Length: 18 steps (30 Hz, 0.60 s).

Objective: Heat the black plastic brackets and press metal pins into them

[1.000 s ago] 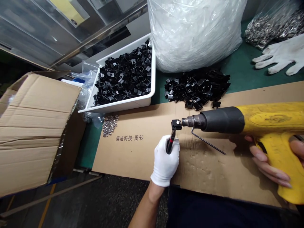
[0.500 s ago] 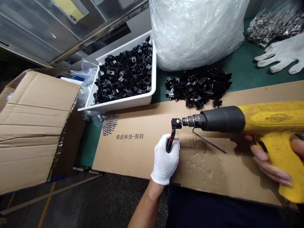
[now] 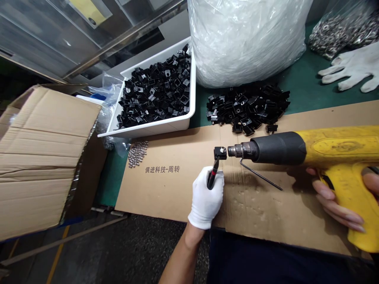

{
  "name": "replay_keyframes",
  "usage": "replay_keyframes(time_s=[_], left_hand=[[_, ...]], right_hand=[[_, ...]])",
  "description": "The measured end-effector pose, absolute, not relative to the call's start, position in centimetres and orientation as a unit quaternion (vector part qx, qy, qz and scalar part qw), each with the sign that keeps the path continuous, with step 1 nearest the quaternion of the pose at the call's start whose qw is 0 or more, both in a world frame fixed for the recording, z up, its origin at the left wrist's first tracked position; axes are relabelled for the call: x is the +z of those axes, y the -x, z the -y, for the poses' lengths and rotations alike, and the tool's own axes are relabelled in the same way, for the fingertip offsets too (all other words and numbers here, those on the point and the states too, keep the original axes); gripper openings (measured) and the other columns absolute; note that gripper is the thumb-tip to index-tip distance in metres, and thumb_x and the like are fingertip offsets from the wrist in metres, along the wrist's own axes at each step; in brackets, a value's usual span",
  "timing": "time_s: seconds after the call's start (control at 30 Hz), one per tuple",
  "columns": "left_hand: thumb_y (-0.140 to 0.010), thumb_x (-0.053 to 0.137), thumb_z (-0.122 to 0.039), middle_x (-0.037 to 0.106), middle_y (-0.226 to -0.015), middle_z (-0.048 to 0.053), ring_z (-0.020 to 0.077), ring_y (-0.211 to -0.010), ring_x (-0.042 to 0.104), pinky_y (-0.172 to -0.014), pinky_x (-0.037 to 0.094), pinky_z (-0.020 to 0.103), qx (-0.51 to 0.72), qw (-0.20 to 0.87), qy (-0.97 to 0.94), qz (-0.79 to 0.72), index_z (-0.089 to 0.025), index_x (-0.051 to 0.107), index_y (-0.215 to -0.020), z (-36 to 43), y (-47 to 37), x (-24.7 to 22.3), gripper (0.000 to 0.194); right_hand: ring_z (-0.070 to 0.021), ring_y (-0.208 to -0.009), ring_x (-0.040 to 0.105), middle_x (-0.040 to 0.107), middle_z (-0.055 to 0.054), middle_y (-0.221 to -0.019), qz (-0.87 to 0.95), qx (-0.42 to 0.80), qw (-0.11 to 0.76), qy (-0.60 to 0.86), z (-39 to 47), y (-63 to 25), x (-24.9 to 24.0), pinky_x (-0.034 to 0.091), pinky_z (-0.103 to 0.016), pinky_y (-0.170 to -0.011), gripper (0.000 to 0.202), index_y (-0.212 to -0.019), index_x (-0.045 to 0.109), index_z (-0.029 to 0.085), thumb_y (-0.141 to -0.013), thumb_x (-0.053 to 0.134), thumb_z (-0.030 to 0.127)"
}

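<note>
One small black plastic block (image 3: pixel 219 153) with a silver metal insert on its top is gripped at the tip of a slim black-and-red hand tool (image 3: pixel 212 179). The tool is clasped in the white-gloved left hand (image 3: pixel 206 201), above the brown cardboard sheet (image 3: pixel 166 199) laid on the green counter (image 3: pixel 309 88). By the bare right hand (image 3: pixel 337 205), the handle of a yellow-and-black heat gun (image 3: pixel 340 146) is gripped; its metal nozzle (image 3: pixel 235 150) is pointed at the block, just beside it, apparently not touching.

Progress: partway, by judgement. One block is being worked. Metal is seen in some pieces of the loose pile of black plastic parts (image 3: pixel 251 108), so these are probably finished. A white plastic bin (image 3: pixel 192 88) is well filled with similar black pieces, probably untreated; inserts there cannot be made out. A cluster of small silver metal pins (image 3: pixel 137 154) is left unused on the cardboard. Whether the current block is complete cannot be told.
</note>
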<state>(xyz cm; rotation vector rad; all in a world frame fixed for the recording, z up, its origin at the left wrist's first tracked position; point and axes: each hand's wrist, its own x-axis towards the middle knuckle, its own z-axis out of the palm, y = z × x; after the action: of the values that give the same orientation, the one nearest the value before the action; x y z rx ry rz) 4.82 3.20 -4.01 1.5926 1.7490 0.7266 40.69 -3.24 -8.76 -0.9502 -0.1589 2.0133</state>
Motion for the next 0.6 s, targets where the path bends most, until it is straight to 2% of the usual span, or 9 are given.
replay_keyframes(time_s=[0.27,0.6], left_hand=[[-0.098,0.056,-0.033,0.057,-0.075,-0.002,0.0133,-0.068,0.052,-0.068,0.043,0.025,0.272,0.326,-0.612,-0.667,-0.02,0.059,-0.088,-3.24,-4.78,-3.94,0.017],[-0.099,0.056,-0.033,0.056,-0.074,-0.003,0.0127,-0.068,0.05,-0.068,0.043,0.024,0.27,0.323,-0.614,-0.668,-0.02,0.057,-0.086,-3.3,-4.81,-3.91,0.018]], right_hand=[[-0.0233,-0.049,0.055,0.06,-0.016,-0.093,0.081,0.811,0.438,0.38,3.14,-40.71,-9.22,0.049,-0.036,-0.035,0.064,-0.139,0.06,0.019,-0.087,0.058,0.057],[-0.0209,-0.046,0.052,0.061,-0.015,-0.09,0.067,0.811,0.44,0.379,3.21,-40.79,-9.37,0.046,-0.034,-0.033,0.063,-0.136,0.061,0.021,-0.085,0.061,0.058]])
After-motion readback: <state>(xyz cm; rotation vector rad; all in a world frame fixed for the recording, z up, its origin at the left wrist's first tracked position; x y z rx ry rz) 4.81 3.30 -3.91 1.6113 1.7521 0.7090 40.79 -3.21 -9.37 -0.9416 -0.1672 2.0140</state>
